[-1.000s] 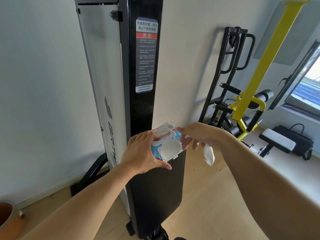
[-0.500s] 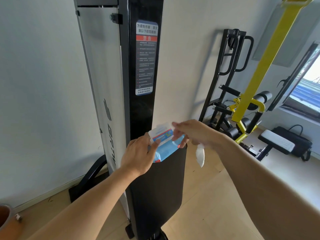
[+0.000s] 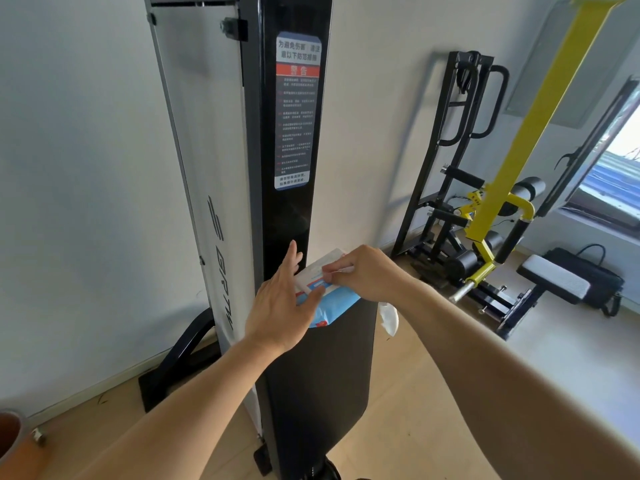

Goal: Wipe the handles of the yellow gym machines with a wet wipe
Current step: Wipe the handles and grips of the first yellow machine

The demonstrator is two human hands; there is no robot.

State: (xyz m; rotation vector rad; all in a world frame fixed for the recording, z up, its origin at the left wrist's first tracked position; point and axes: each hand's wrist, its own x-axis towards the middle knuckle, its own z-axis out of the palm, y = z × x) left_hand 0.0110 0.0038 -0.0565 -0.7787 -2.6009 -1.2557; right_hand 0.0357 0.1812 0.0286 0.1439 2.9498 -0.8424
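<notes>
On the top edge of the black panel [image 3: 322,358] sat the wipes pack [image 3: 323,299] — my left hand [image 3: 280,306] lay flat-fingered against it, my right hand [image 3: 363,275] pinched its flap with one wet wipe [image 3: 389,318] dangling underneath. Yellow machine [image 3: 512,174] stood well apart — handles not wiped yet, I'd say.

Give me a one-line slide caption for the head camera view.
Both hands set a blue wet-wipe pack on the black machine's ledge; the right hand also holds a pulled wipe.
</notes>
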